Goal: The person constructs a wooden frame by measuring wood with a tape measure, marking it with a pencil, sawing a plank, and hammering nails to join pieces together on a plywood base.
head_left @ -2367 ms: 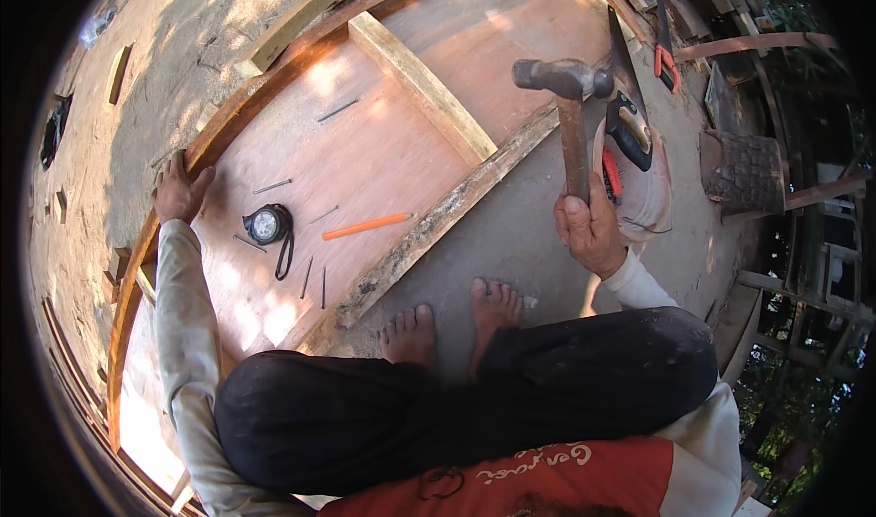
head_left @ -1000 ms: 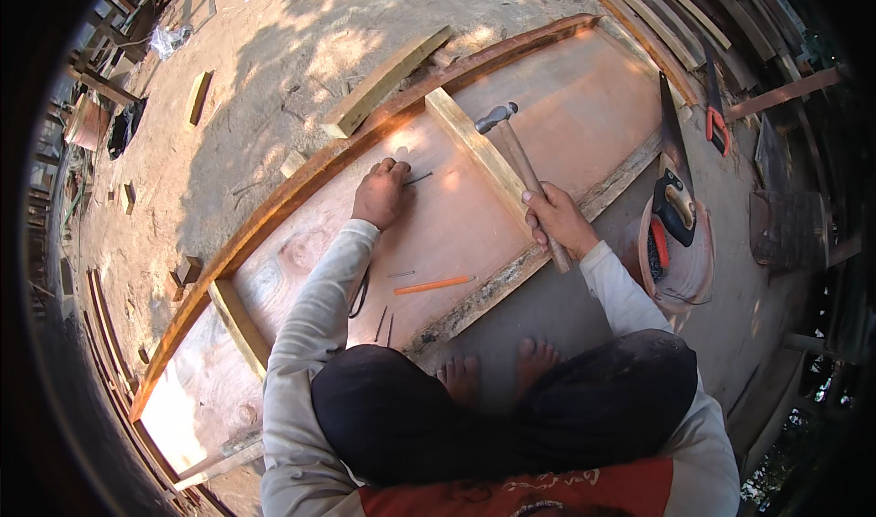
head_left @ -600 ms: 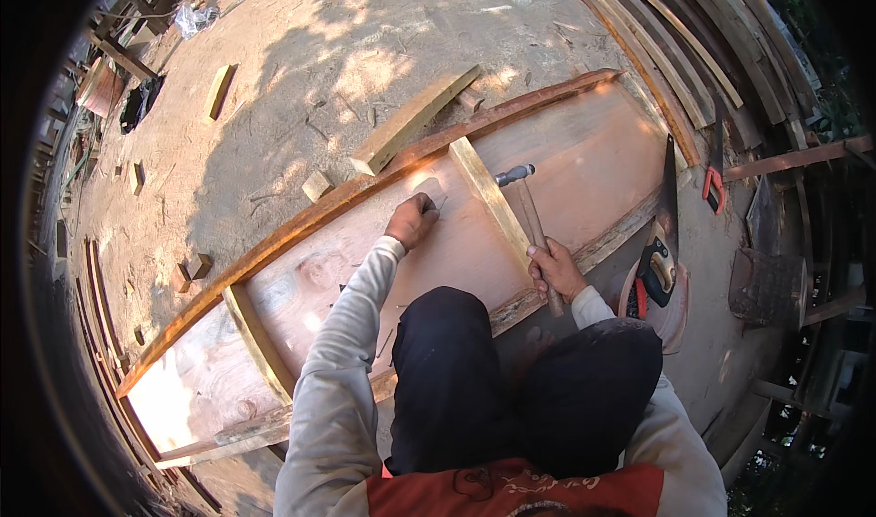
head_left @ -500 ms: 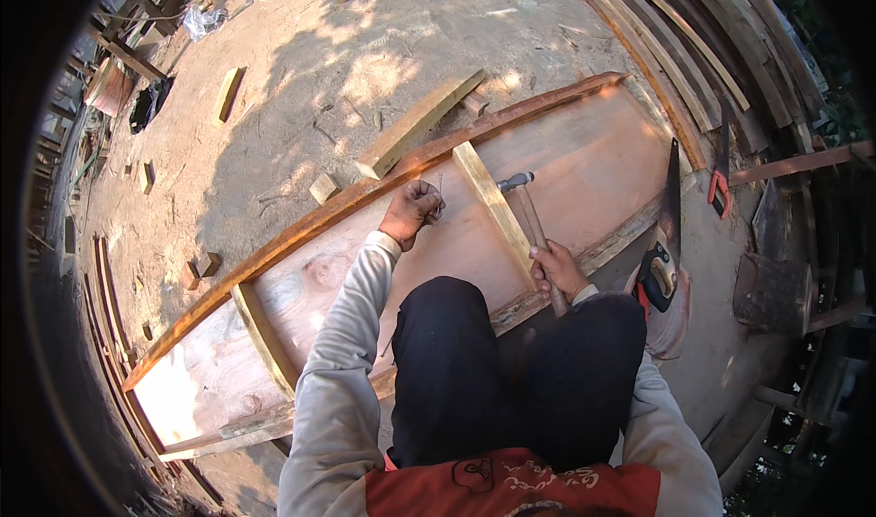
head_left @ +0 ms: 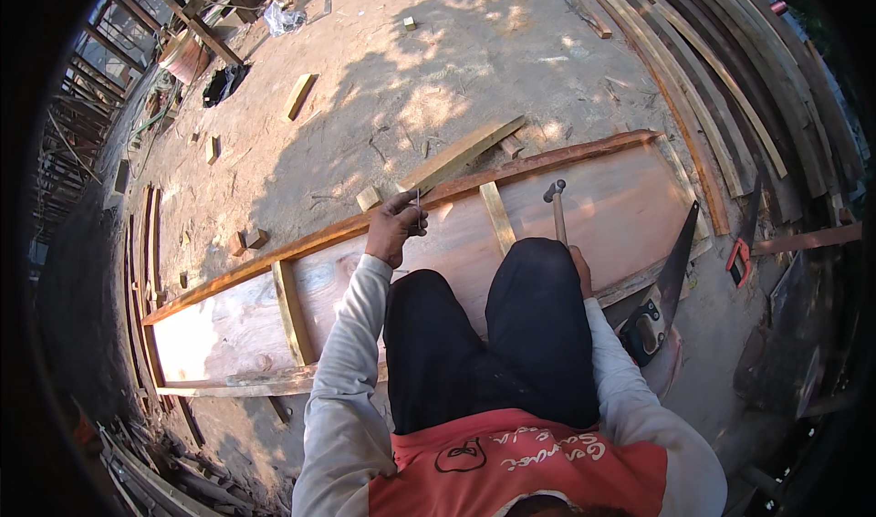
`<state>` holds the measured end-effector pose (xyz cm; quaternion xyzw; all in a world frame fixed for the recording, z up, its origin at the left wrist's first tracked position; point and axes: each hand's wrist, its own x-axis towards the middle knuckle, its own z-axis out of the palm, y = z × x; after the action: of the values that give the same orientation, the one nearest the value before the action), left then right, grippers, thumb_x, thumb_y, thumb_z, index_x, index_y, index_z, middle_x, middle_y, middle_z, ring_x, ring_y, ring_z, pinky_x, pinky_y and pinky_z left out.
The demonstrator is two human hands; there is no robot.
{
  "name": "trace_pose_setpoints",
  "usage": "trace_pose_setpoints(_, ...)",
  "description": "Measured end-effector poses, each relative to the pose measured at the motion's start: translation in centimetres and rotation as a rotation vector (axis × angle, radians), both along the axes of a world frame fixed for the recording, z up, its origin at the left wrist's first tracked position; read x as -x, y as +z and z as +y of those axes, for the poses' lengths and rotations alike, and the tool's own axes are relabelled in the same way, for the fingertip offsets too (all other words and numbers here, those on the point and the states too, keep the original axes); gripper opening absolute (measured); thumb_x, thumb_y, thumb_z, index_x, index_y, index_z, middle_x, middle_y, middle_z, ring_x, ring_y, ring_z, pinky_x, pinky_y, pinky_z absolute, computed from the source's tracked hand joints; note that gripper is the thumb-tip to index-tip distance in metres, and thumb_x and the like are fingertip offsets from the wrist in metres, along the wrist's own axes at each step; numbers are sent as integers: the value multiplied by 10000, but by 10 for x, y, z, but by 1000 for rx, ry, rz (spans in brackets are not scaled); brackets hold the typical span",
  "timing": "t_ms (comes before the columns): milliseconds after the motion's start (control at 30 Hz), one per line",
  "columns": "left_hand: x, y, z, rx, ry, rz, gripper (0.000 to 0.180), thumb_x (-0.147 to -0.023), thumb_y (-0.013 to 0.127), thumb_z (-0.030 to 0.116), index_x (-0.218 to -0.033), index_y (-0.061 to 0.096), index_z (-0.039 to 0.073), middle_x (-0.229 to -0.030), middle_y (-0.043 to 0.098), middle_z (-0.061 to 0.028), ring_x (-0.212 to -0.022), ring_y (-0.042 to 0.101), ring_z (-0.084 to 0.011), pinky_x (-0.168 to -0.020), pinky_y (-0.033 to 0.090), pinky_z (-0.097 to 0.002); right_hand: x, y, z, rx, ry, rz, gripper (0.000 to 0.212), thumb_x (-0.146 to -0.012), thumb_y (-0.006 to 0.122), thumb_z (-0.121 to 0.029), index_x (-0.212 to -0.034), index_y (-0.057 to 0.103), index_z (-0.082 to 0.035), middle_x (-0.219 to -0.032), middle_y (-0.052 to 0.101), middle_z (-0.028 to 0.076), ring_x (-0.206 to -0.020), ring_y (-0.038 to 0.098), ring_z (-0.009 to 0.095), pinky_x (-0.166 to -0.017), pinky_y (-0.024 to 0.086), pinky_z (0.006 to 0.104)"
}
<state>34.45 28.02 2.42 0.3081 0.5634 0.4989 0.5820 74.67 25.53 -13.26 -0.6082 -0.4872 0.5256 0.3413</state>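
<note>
Closed in a pinch, my left hand (head_left: 391, 232) holds a thin nail (head_left: 418, 208) upright between the fingers. It is close to the long reddish-brown far rail (head_left: 342, 234) of a wooden frame. My right hand (head_left: 581, 272), partly hidden behind my knee, grips the handle of a hammer (head_left: 559, 216). The hammer's head is up, over the pale plywood panel (head_left: 613, 198) to the right of a cross-piece (head_left: 497, 216). A second cross-piece (head_left: 292, 312) spans the frame at left.
A wood block (head_left: 465, 152) leans by the far rail, with a small offcut (head_left: 369, 198) beside it. A handsaw (head_left: 664, 289) lies at the frame's right end; another saw (head_left: 741, 252) is beyond it. Long planks (head_left: 721, 88) are stacked at far right. Small offcuts (head_left: 257, 238) dot the ground.
The view has tilted farther out. My left hand has come nearer the far rail with the nail. The hammer has moved away from the middle cross-piece, to the right, and my right knee now partly covers its handle.
</note>
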Motion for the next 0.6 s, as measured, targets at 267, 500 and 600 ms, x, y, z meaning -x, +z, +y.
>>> trace_pose_setpoints(267, 80, -96, -163, 18, 435, 441, 152, -898, 568, 84, -1018, 614, 3, -834, 654, -71, -694, 611, -129, -622, 514, -287, -7, -11, -115, -140, -53, -217, 196, -964, 596, -179, -1092, 575, -32, -976, 672, 153, -935, 661, 370, -789, 517, 434)
trace_pose_setpoints(500, 40, -122, -284, 127, 293, 1063, 156, -902, 556, 75, -1042, 584, 12, -984, 675, -223, -897, 669, -426, -797, 526, -479, 3, -13, -144, -38, -13, -512, 222, -962, 592, -179, -1126, 575, -30, -996, 665, 153, -949, 656, 351, -811, 514, 422)
trace_pose_setpoints(600, 32, -123, -297, 198, 207, 1050, 163, -899, 556, 91, -1041, 585, 16, -999, 677, -219, -918, 665, -432, -798, 527, -495, 12, -8, -149, -14, 11, -638, 234, -961, 591, -179, -1140, 574, -29, -1004, 662, 154, -955, 654, 342, -820, 513, 417)
